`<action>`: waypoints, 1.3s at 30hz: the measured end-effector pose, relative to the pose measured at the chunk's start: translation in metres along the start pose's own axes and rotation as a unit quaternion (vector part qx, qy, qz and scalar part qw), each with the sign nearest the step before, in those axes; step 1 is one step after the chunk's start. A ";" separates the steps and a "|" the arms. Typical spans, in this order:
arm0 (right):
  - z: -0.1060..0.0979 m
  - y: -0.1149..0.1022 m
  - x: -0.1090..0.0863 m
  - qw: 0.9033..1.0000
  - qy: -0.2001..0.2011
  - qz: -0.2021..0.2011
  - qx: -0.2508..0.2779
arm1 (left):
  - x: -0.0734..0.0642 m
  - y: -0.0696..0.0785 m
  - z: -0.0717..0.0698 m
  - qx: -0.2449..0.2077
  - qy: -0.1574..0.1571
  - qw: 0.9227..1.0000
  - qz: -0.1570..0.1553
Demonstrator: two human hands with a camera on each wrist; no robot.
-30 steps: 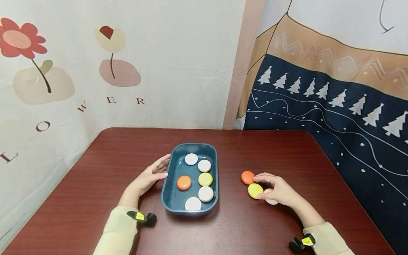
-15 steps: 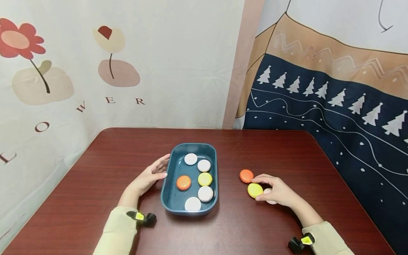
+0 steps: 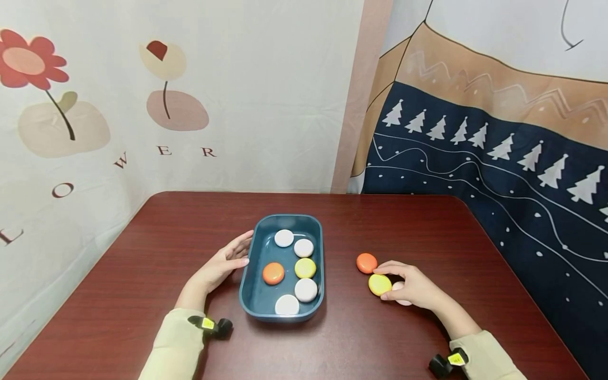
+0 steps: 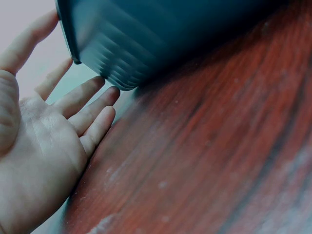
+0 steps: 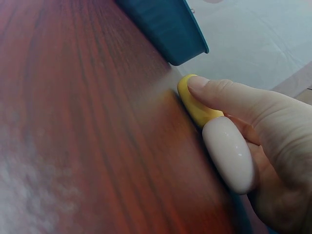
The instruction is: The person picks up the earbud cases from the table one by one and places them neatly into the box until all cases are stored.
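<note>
I am watching the loose yellow disc (image 3: 380,285), which is lying to the right of the blue tray (image 3: 288,281); the right hand (image 3: 418,285) is pinching it, thumb and fingers spanning its edges narrowly. Compared with 1 second ago, the loose orange disc (image 3: 366,263) is lying slightly farther from the fingers, so I am reading the pinch as settling on 1 disc rather than 2. The loose pale disc (image 5: 228,156) is sitting right beside the yellow, on its side away from the tray, the hand partly hiding it.

Inside the tray I am counting 6 discs: 4 white discs (image 3: 284,238), spreading from its far end to its near end, 1 yellow disc (image 3: 305,268) sitting by its right wall, and 1 orange disc (image 3: 273,273) lying toward its left wall.

Against the tray's left side the left hand (image 3: 225,266) is resting, fingers spreading wide and gripping nothing, its thumb touching the rim.

Farther out, the table (image 3: 199,227) is surrounding the tray, and the printed cloth (image 3: 275,132) is hanging beyond it.
</note>
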State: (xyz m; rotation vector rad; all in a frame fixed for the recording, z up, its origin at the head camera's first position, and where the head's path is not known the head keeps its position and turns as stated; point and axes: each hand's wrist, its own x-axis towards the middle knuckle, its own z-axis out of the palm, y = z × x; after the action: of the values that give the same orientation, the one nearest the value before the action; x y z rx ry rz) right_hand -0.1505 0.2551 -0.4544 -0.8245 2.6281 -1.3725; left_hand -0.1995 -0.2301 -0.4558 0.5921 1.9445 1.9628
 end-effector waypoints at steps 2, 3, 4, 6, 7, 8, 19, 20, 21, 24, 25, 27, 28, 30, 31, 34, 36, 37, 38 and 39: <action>0.000 0.001 0.000 1.000 0.001 -0.002 -0.002 | 0.000 0.000 0.000 -0.001 0.000 1.000 0.001; 0.001 0.001 0.000 1.000 0.001 -0.003 -0.002 | 0.000 0.000 0.000 -0.001 -0.001 1.000 0.001; 0.001 0.002 0.000 1.000 0.001 -0.004 -0.001 | 0.000 0.000 0.001 -0.002 -0.001 1.000 0.002; 0.001 0.002 0.000 1.000 0.001 -0.003 0.002 | 0.000 0.000 0.001 -0.003 -0.002 1.000 0.003; 0.001 0.002 -0.001 1.000 0.000 -0.003 0.003 | 0.000 0.001 0.001 -0.003 -0.003 1.000 0.003; 0.001 0.001 -0.001 1.000 0.000 -0.002 0.003 | 0.000 0.001 0.001 -0.003 -0.003 1.000 0.002; 0.000 -0.008 0.000 1.000 0.017 0.012 -0.005 | 0.001 -0.001 0.000 0.001 -0.001 1.000 0.002; 0.000 -0.012 0.000 1.000 0.019 0.011 -0.008 | 0.001 -0.001 0.000 0.002 -0.001 1.000 0.002; -0.001 -0.017 0.000 1.000 0.019 0.011 -0.008 | 0.001 -0.002 0.000 0.002 -0.001 1.000 0.001; -0.003 -0.033 0.001 1.000 0.019 0.012 -0.008 | 0.001 -0.001 0.000 0.002 0.000 1.000 0.000; -0.004 -0.038 0.001 1.000 0.018 0.013 -0.006 | 0.001 -0.001 0.000 0.002 0.000 1.000 -0.001; -0.006 -0.045 0.002 1.000 0.017 0.014 -0.003 | 0.001 -0.001 0.000 0.002 0.000 1.000 -0.001; -0.006 -0.047 0.002 1.000 0.018 0.013 -0.004 | 0.001 -0.001 0.000 0.001 0.000 1.000 -0.001; -0.007 -0.050 0.003 1.000 0.019 0.013 -0.001 | 0.000 0.000 0.000 0.001 0.000 1.000 0.000; -0.007 -0.052 0.003 1.000 0.020 0.014 0.000 | 0.000 0.000 0.000 0.000 0.000 1.000 0.000; -0.006 -0.055 0.004 1.000 0.024 0.019 0.008 | 0.000 0.001 0.000 0.000 0.000 1.000 0.000; -0.005 -0.057 0.005 0.999 0.028 0.018 0.012 | 0.000 0.001 0.000 0.000 0.001 1.000 0.000; -0.005 -0.058 0.005 0.999 0.031 0.017 0.015 | 0.000 0.001 0.000 0.000 0.001 1.000 0.000; -0.004 -0.059 0.006 0.999 0.033 0.014 0.018 | 0.000 0.001 0.000 0.001 0.001 1.000 0.000; -0.004 -0.060 0.007 0.999 0.034 0.011 0.017 | 0.000 0.001 0.000 0.001 0.001 1.000 0.000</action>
State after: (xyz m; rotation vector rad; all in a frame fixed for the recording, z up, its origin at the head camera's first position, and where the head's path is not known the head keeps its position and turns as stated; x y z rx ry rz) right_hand -0.1317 0.2272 -0.4047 -0.7540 2.6485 -1.4606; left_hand -0.1996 -0.2295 -0.4549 0.5906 1.9473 1.9632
